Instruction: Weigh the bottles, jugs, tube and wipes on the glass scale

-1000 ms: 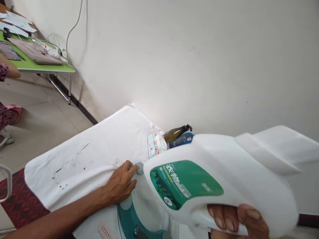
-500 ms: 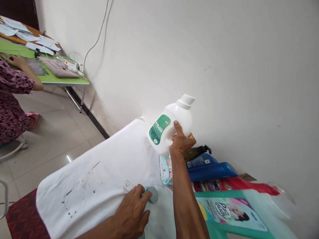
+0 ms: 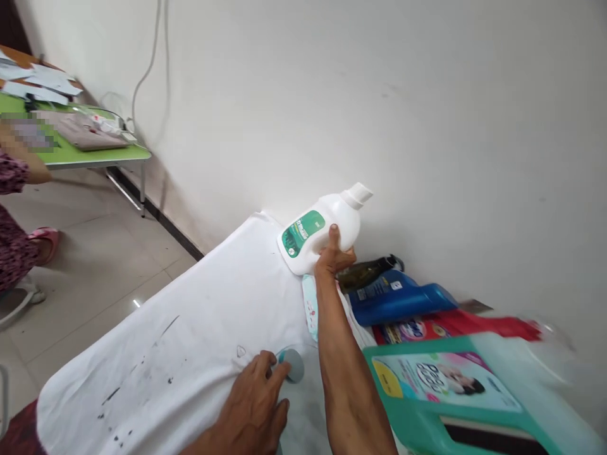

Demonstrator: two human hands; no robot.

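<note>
My right hand [image 3: 333, 256] grips the handle of a white detergent bottle [image 3: 318, 227] with a green label. The bottle is tilted, cap toward the wall, its base touching the white cloth [image 3: 190, 328]. My left hand [image 3: 253, 404] rests on the cloth near the front, fingers curled round a small grey-green cap [image 3: 293, 364]. The cloth carries dark ink-like stains at its left side.
Lying along the wall are a dark olive bottle [image 3: 365, 273], a blue bottle [image 3: 396, 297], a red pouch [image 3: 455, 325] and a large teal jug [image 3: 455, 392]. A green table [image 3: 95, 155] with papers stands far left; another person's patterned sleeve [image 3: 12, 174] is beside it.
My right hand has carried the white bottle from close in front of the camera out toward the wall and lowered it onto the cloth. My left hand stays by the cap.
</note>
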